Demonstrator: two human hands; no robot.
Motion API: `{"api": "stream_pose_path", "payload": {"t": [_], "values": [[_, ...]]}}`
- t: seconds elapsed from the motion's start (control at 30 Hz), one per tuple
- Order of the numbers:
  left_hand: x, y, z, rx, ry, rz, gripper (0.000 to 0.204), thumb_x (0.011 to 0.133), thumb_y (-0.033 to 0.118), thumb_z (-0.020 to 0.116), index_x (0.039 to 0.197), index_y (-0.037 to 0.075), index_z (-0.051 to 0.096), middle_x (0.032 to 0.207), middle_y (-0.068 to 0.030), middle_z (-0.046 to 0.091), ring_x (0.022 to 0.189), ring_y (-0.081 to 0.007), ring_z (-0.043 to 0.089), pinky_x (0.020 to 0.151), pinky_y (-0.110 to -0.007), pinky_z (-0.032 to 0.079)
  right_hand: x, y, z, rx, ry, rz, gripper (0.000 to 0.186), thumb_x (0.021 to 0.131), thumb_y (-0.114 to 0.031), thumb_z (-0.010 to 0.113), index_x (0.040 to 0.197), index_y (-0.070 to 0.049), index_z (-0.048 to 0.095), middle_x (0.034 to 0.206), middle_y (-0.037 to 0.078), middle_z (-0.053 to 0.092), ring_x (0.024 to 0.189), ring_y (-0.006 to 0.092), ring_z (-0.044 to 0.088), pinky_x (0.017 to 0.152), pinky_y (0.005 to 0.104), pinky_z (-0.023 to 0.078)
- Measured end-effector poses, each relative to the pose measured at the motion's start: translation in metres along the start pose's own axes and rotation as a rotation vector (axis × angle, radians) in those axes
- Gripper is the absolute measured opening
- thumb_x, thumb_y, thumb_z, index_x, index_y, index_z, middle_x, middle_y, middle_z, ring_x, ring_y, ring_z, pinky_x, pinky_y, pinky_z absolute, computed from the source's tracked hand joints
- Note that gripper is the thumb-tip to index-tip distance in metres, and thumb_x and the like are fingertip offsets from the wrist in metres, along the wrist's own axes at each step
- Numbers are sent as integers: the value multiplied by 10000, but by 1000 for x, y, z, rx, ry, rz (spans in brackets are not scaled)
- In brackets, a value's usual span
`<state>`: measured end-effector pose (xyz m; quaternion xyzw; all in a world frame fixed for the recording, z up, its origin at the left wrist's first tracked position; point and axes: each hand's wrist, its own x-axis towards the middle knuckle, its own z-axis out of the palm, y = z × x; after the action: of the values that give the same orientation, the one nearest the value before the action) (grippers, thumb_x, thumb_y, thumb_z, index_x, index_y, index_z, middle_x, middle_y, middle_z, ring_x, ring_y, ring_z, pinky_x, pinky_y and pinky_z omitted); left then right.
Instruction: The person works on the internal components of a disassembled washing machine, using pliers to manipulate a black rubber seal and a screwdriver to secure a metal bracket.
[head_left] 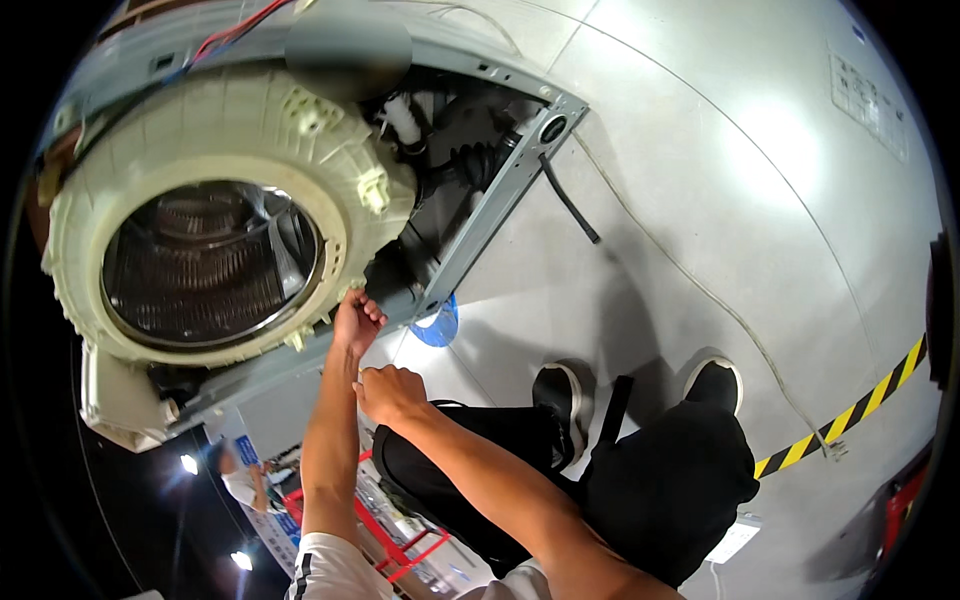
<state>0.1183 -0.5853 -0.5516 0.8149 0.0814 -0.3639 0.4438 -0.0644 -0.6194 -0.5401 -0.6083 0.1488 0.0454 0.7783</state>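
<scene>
An opened washing machine leans before me, its pale plastic tub [345, 190] exposed around a metal drum [200, 265]. My left hand [359, 320] is at the lower right edge of the tub, next to the grey metal frame [490, 210]. Its fingers are curled, and whatever they grip is too small or hidden to name. Just below it, beside my left wrist, my right hand [392, 393] is closed with the knuckles up. What lies inside that fist cannot be made out.
A black ribbed hose [478, 163] runs inside the frame, and a black tube [570, 202] sticks out onto the floor. A grey cable [700, 280] crosses the floor towards yellow-black tape [840, 412]. A blue round object [437, 323] sits under the frame corner. Another person [243, 485] is farther off.
</scene>
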Motion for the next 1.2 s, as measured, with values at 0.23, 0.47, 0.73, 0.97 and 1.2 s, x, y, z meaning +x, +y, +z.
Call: {"api": "stream_pose_path", "payload": {"t": [0.23, 0.47, 0.73, 0.97, 1.2], "values": [[3, 11, -8, 102, -114, -37, 220, 892, 281, 472, 737, 150, 387, 574, 25, 382, 532, -124, 412, 573, -299, 441, -13, 19, 6, -117, -92, 70, 336, 841, -330, 552, 1025, -60, 631, 1006, 180, 642, 954, 335, 622, 836, 415, 490], [6, 0, -9, -44, -125, 1, 216, 889, 252, 465, 725, 159, 360, 569, 41, 353, 526, -111, 393, 579, -291, 446, 10, 52, 0, -63, 199, 142, 402, 787, -485, 589, 861, -98, 669, 866, 169, 662, 877, 351, 622, 777, 427, 484], [17, -12, -10, -387, -224, 37, 218, 860, 241, 573, 724, 137, 438, 594, 13, 466, 571, -134, 510, 579, -293, 490, 51, 82, -43, -125, 644, 97, 525, 816, -561, 519, 746, -57, 649, 787, 199, 652, 836, 365, 627, 766, 410, 479], [18, -25, -19, -361, -222, 152, 321, 822, 342, 648, 870, 62, 500, 699, -40, 545, 635, -170, 575, 617, -317, 510, 86, 44, -128, -129, 718, -146, 539, 860, -546, 510, 732, -27, 582, 606, 50, 557, 559, 155, 516, 560, 305, 420], [21, -26, -4, -283, -198, 243, 377, 869, 405, 545, 909, 30, 537, 635, -52, 545, 543, -173, 590, 509, -309, 498, 77, -21, -167, -523, 721, -10, 573, 858, -598, 452, 887, -36, 560, 688, 69, 590, 514, 118, 529, 436, 253, 371]]}}
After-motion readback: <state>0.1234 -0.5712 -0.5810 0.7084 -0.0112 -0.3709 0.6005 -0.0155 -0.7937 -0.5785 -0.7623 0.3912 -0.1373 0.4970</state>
